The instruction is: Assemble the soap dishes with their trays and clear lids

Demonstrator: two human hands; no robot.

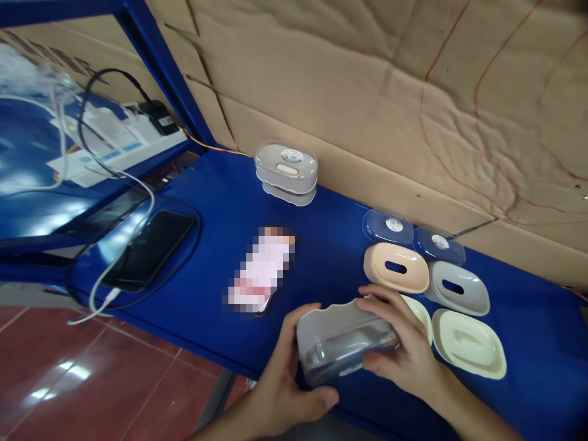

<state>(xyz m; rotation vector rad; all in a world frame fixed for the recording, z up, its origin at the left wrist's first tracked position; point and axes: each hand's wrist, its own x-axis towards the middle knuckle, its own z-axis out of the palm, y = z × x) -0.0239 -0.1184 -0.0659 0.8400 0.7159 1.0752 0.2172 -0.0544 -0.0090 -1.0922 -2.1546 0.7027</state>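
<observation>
Grey plastic box (pixel 331 331) with a clear lower part, gripped between two bare hands above a blue desk (pixel 328 239), to the right of a phone (pixel 264 269) and nearer the wearer. The left hand (pixel 298 386) cups the box's left end, its fingers bent round the far side; its thumb is stretched out below, and whether that thumb touches cannot be told. The right hand (pixel 404 343) grips the other end, fingers curled over the top and thumb against the near side. These fingers cover the box's right end, and a pale patch on the clear part is too blurred to read. Well right of the phone, a cream dish (pixel 421 315) is partly hidden by the right hand; the phone's screen is pixelated. The box has rounded corners, a wavy upper rim and glossy reflections.
</observation>
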